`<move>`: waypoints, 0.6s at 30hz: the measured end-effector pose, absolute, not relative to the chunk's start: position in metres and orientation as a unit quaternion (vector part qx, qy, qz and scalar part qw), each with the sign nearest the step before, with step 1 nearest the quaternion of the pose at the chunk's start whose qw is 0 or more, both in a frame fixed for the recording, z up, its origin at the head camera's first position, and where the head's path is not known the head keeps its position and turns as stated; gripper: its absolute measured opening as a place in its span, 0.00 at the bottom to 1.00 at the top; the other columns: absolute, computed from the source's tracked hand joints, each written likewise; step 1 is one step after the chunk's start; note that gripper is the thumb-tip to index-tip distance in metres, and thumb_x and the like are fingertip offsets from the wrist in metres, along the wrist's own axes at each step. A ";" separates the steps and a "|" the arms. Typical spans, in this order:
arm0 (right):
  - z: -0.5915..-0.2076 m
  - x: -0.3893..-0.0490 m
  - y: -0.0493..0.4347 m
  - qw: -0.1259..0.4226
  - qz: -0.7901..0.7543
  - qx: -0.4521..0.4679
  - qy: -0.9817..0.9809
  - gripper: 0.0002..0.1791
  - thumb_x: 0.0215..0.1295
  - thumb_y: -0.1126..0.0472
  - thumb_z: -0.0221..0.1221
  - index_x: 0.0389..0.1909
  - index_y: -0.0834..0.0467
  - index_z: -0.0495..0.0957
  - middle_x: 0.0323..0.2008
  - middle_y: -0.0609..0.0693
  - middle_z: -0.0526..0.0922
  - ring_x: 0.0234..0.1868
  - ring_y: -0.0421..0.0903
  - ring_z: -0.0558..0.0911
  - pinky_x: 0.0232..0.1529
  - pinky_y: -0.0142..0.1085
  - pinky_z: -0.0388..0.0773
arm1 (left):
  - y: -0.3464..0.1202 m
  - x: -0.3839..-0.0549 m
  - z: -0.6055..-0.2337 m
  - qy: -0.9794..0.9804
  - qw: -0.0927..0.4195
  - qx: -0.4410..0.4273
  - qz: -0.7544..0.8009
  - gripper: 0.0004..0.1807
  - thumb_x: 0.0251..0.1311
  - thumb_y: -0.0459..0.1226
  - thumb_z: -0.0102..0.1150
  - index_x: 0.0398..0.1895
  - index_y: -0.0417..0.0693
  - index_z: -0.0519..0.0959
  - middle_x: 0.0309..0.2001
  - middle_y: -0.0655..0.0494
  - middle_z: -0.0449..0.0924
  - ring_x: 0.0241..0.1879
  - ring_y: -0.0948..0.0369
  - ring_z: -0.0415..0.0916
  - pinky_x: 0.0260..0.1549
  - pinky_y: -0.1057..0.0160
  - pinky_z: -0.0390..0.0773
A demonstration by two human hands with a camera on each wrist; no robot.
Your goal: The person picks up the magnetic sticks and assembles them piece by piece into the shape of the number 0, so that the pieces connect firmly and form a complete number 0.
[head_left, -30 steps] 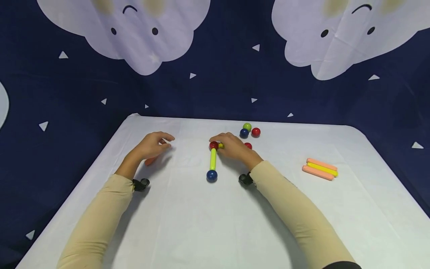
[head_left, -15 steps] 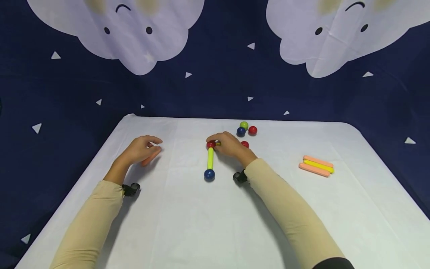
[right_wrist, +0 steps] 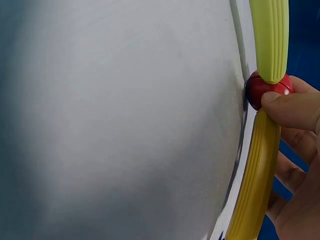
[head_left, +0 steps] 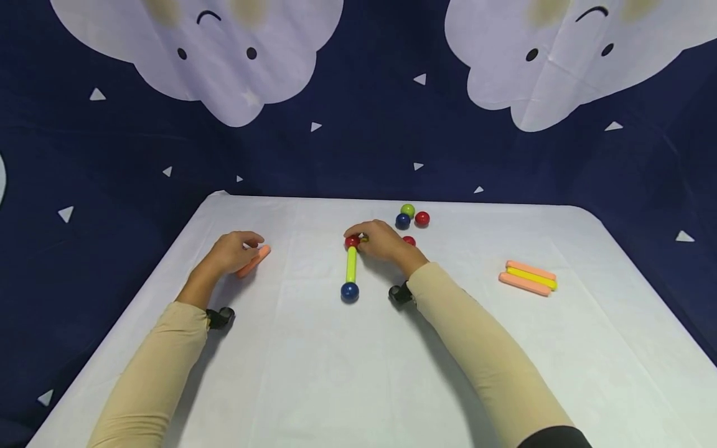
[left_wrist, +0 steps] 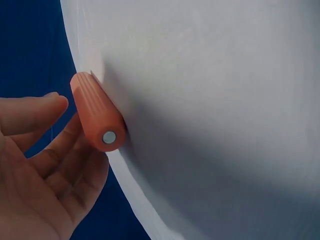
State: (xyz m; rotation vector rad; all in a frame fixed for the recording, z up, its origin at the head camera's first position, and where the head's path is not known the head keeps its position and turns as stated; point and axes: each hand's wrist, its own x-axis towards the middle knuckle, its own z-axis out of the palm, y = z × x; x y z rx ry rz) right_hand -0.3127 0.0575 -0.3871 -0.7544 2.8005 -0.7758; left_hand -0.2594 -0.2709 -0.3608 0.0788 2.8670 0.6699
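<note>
A white-covered worktop (head_left: 313,373) carries everything. The right hand (head_left: 381,241) pinches a glossy red ball (head_left: 351,242); left of that ball, the left hand (head_left: 228,254) has loosely bent fingers beside a ribbed salmon-orange rod (left_wrist: 96,110), contact unclear. A ribbed lime-yellow rod (head_left: 351,266) runs from the red ball toward the person, ending at a glossy dark-blue ball (head_left: 350,292); a ribbed golden-yellow rod (right_wrist: 257,170) extends right of the red ball.

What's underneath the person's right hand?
A ribbed yellow stick shows there, one end at the glossy red ball the right hand grips. In the head view, the hand covers most of it; its far end isn't visible.
</note>
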 end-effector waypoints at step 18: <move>-0.387 -0.313 0.050 0.080 -0.299 -0.225 0.924 0.23 0.65 0.71 0.56 0.56 0.48 0.82 0.59 0.48 0.82 0.61 0.49 0.76 0.69 0.46 0.68 | -0.270 -0.254 -0.359 0.953 0.189 0.033 0.236 0.30 0.63 0.35 0.59 0.69 0.42 0.68 0.61 0.30 0.72 0.40 0.54 0.76 0.34 0.65 0.75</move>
